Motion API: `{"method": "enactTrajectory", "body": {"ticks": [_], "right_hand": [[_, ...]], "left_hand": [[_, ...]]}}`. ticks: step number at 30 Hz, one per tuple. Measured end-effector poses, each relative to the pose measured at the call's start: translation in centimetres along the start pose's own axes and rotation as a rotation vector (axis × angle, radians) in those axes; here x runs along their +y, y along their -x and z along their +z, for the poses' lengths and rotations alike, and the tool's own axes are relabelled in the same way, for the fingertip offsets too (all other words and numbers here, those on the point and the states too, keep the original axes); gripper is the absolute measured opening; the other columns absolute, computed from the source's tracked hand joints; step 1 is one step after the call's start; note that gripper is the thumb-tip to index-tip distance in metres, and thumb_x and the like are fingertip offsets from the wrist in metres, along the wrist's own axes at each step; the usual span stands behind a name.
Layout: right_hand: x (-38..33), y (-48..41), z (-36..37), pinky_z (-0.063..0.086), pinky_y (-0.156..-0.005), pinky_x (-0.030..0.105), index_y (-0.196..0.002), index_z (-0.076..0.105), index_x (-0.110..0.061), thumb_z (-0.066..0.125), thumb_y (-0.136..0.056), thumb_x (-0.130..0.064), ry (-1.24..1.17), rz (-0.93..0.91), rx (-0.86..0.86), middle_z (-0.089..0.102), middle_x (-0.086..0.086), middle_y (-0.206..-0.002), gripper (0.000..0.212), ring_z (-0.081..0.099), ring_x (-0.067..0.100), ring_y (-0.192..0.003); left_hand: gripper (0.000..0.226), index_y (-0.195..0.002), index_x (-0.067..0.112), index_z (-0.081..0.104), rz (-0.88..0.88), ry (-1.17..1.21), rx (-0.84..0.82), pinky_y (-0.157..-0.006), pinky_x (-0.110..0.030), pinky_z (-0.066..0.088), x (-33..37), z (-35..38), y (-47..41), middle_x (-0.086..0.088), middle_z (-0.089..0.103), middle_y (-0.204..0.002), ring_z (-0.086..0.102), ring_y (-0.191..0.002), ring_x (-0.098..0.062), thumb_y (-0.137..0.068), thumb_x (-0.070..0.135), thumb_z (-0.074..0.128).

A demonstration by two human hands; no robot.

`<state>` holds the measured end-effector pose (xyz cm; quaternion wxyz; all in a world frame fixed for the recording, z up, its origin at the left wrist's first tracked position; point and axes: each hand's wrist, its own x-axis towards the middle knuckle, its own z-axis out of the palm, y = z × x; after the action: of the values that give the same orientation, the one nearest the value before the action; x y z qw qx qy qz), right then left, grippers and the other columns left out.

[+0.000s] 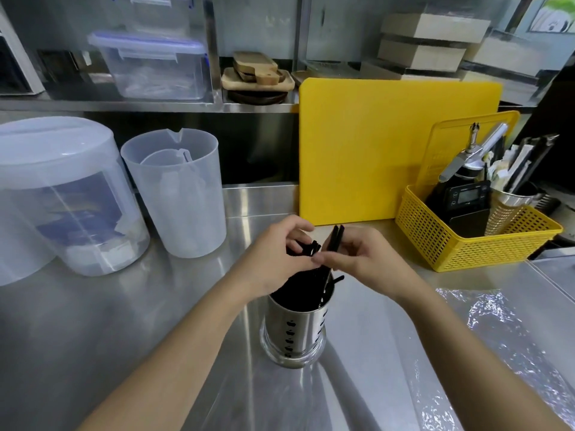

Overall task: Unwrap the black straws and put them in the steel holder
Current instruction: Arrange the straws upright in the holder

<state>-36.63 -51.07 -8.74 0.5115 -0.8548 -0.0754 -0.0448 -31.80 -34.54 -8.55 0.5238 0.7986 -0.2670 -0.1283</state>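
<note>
Right hand grip: the right hand (357, 259) pinches narrow, thumb and forefinger closed on 2 or so black straws (337, 237) that stand tilted, tops up and away from the person.
Left hand grip: the left hand (280, 256) is curled shut around a bundle of black straw ends (306, 248); whether any wrapper is between the fingers, I cannot tell.
Hands together: fingertips nearly touching, both directly above the holder's mouth.
Steel holder: the steel holder (295, 331) stands upright on the steel counter (155, 306), already well filled with black straws, 1 leaning out over its right rim.
Wrapper: clear plastic film (485, 331) lies crumpled on the counter to the right, well apart from the holder.
Step in hand: likely gathering the loose straws and feeding them down into the holder.
Next move: probably needs the lower ends aligned over the opening, then both grips eased so the straws slide in without tipping the holder.
</note>
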Motion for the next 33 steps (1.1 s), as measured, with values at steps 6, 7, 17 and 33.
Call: {"method": "enactTrajectory", "body": {"ticks": [6, 7, 17, 33], "right_hand": [[1.4, 0.9, -0.3, 0.031, -0.051, 0.020, -0.075, 0.066, -0.011, 0.066, -0.076, -0.032, -0.164, 0.017, 0.120, 0.051, -0.005, -0.052, 0.021, 0.039, 0.009, -0.051], [1.7, 0.8, -0.4, 0.029, -0.048, 0.017, -0.074, 0.065, -0.008, 0.063, -0.079, -0.031, -0.223, 0.020, 0.187, 0.050, -0.006, -0.050, 0.024, 0.037, 0.007, -0.048], [4.6, -1.1, 0.4, 0.029, -0.038, 0.012, -0.080, 0.060, -0.017, 0.068, -0.081, -0.011, -0.122, 0.250, 0.112, 0.053, 0.016, -0.067, 0.010, 0.040, 0.002, -0.038], [4.9, -2.0, 1.0, 0.027, -0.041, 0.010, -0.068, 0.059, -0.013, 0.065, -0.083, -0.008, -0.210, 0.135, 0.212, 0.044, -0.011, -0.047, 0.017, 0.034, 0.002, -0.041]], "left_hand": [[0.021, -0.098, 0.019, 0.059, 0.057, 0.034, 0.084, -0.073, -0.013, 0.043, -0.7, -1.5, -0.2, 0.000, 0.065, -0.095, 0.057, -0.083, -0.011, -0.080, 0.014, 0.067], [0.018, -0.098, 0.019, 0.060, 0.061, 0.018, 0.104, -0.075, -0.013, 0.044, -0.9, -1.4, -0.3, 0.001, 0.065, -0.094, 0.058, -0.086, -0.011, -0.081, 0.016, 0.066], [0.015, -0.101, 0.021, 0.062, 0.156, -0.106, 0.209, -0.083, -0.012, 0.045, -1.9, -1.5, -0.8, 0.008, 0.066, -0.096, 0.058, -0.093, -0.002, -0.086, 0.022, 0.060], [0.022, -0.101, 0.028, 0.061, 0.059, -0.101, 0.135, -0.094, -0.026, 0.044, -4.9, -2.6, -0.5, 0.012, 0.066, -0.100, 0.059, -0.099, -0.004, -0.080, 0.023, 0.067]]}}
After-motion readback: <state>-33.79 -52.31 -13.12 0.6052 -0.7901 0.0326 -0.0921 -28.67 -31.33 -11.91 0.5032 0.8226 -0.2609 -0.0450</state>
